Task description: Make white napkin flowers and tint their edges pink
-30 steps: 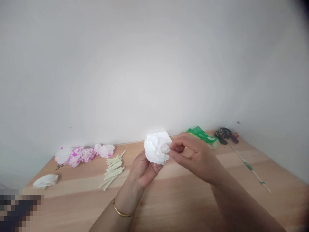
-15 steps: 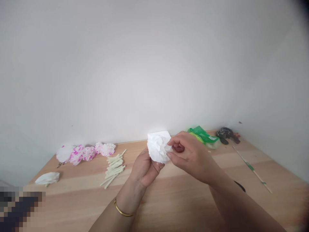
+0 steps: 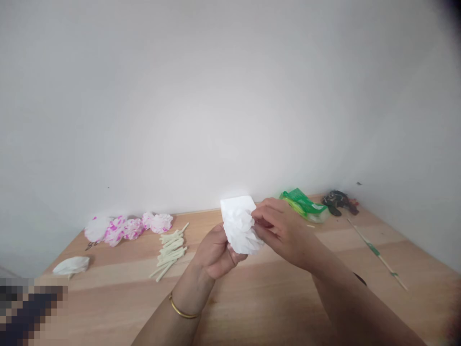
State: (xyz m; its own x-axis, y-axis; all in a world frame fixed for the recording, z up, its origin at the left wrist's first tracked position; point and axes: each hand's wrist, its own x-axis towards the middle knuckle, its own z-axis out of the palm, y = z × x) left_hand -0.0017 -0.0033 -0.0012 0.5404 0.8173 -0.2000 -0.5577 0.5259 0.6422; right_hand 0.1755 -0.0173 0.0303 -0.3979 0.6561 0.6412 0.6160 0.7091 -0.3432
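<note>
A white ruffled tissue-paper flower (image 3: pixel 242 233) is held up over the middle of the table. My left hand (image 3: pixel 217 252) grips it from below and the left, with the thumb against its side. The fingers of my right hand (image 3: pixel 283 230) are pinched on the flower's right edge, at its petals. Behind the flower stands a white stack of paper (image 3: pixel 236 203) near the wall. Something dark red (image 3: pixel 264 222) shows in part behind my right fingers.
Pink-and-white paper flowers (image 3: pixel 133 228) line the back left, near pale sticks (image 3: pixel 171 252) and a white wrapped bundle (image 3: pixel 71 265). To the right lie a green package (image 3: pixel 304 204), a dark tangled heap (image 3: pixel 338 201) and a thin stick with green tape (image 3: pixel 376 252).
My right fingers have closed from a loose, open pinch onto the petals. The flower has tilted and shifted slightly down and right, showing more of the white stack behind.
</note>
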